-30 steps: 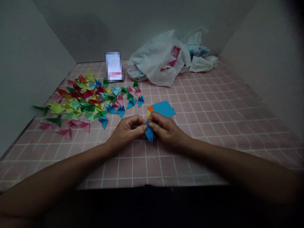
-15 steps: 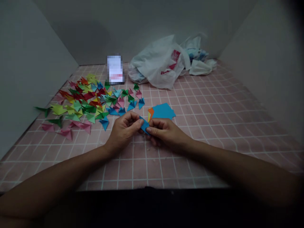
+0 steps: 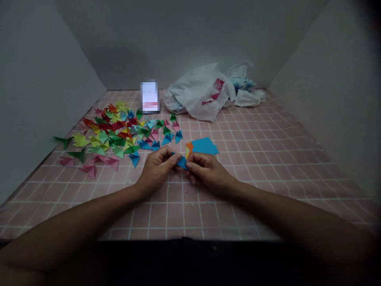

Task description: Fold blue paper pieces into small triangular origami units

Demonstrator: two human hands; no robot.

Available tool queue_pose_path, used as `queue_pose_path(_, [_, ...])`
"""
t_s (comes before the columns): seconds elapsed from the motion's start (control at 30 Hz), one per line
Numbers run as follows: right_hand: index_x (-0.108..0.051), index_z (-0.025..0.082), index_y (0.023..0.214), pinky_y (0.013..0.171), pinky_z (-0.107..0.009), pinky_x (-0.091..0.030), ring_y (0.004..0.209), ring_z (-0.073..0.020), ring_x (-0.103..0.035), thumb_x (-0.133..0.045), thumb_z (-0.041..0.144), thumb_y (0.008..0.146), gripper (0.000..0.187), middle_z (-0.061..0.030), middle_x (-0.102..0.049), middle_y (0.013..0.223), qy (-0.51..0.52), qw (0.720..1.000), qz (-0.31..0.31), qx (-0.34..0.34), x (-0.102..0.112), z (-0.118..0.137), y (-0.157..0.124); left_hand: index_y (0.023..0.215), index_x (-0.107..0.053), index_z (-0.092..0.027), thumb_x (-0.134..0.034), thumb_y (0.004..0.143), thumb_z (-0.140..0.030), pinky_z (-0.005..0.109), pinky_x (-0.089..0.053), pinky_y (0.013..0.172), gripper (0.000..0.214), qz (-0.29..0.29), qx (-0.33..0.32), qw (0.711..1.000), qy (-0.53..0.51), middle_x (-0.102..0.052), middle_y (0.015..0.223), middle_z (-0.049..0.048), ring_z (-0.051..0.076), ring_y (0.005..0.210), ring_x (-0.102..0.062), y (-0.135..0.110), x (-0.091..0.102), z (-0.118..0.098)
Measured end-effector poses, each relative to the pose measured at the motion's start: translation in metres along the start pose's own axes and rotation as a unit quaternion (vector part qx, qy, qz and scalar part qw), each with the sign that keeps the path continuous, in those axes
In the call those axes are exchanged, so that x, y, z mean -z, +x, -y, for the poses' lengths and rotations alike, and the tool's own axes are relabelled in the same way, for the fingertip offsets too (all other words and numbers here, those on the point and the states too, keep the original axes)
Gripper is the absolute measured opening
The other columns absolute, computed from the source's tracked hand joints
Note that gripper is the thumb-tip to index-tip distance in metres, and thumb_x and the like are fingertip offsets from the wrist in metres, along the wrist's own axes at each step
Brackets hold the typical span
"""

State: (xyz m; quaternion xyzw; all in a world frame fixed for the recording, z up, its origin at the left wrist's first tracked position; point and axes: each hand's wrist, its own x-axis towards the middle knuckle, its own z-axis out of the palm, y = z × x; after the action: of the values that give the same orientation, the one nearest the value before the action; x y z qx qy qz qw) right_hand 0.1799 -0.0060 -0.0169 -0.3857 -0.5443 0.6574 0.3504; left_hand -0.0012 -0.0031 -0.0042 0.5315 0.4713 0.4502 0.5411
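A small folded piece of blue paper is pinched between both hands above the table. My left hand grips its left end with the thumb on top. My right hand has its thumb and forefinger closed on the right end. Just behind the hands lies a stack of paper sheets, blue on top, with orange and yellow edges showing at its left. To the left spreads a group of folded paper cranes in red, yellow, green, pink and blue.
A phone with a lit, blurred screen stands near the back wall. White plastic bags lie to its right. The pink checked tablecloth covers the table, with pale walls on three sides.
The blue paper looks narrower and more pointed at its right end than before. Both hands stay close together on it. The whole view has shifted slightly.
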Motion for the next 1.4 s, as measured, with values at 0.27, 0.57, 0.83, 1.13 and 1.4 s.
queue_pose_path(0.27, [-0.053,0.021,0.077,0.061,-0.028,-0.037,0.062,-0.0135,-0.049,-0.052,0.020,0.093,0.015,0.0027,-0.054,0.066,-0.238,0.962,-0.050,0.123,0.007,0.002,0.001,0.080,-0.064,-0.016,-0.077,0.081,-0.042,0.023,-0.052,0.060,0.029,0.008,0.015,1.000,0.005,-0.067,0.062,-0.0013,0.012,0.057,-0.063,0.003,0.003,0.002])
queue_pose_path(0.57, [-0.054,0.021,0.080,0.060,-0.027,-0.035,0.061,-0.0130,-0.046,-0.052,0.034,0.098,0.023,0.0028,-0.052,0.067,-0.206,0.972,-0.022,0.110,0.012,0.003,0.005,0.076,-0.064,-0.017,-0.075,0.082,-0.037,0.022,-0.050,0.058,0.023,0.009,-0.008,0.999,0.051,-0.064,0.062,-0.0027,0.011,0.056,-0.060,0.005,0.005,-0.002])
queue_pose_path(0.83, [-0.054,0.021,0.070,0.057,-0.027,-0.035,0.056,-0.0116,-0.045,-0.057,0.029,0.094,0.025,0.0038,-0.052,0.061,-0.193,0.975,-0.046,0.098,0.009,0.010,0.001,0.079,-0.063,-0.017,-0.075,0.083,-0.039,0.024,-0.054,0.061,0.025,0.028,0.005,0.999,0.014,-0.068,0.064,-0.0005,0.013,0.059,-0.065,0.002,0.003,0.000])
queue_pose_path(1.13, [-0.054,0.022,0.073,0.060,-0.028,-0.037,0.059,-0.0139,-0.048,-0.055,0.024,0.094,0.021,0.0019,-0.054,0.064,-0.269,0.951,-0.034,0.148,0.012,0.008,0.004,0.078,-0.067,-0.016,-0.077,0.080,-0.040,0.022,-0.048,0.057,0.026,0.085,0.056,0.994,0.033,-0.065,0.063,-0.0019,0.011,0.056,-0.060,0.010,0.011,-0.007])
queue_pose_path(1.4, [-0.051,0.022,0.070,0.058,-0.028,-0.035,0.057,-0.0128,-0.044,-0.055,0.028,0.095,0.026,0.0040,-0.049,0.061,-0.215,0.973,-0.032,0.081,0.012,0.009,0.002,0.073,-0.060,-0.017,-0.071,0.083,-0.044,0.021,-0.048,0.053,0.031,0.109,0.092,0.990,0.010,-0.063,0.061,-0.0017,0.010,0.050,-0.060,0.011,0.009,-0.001])
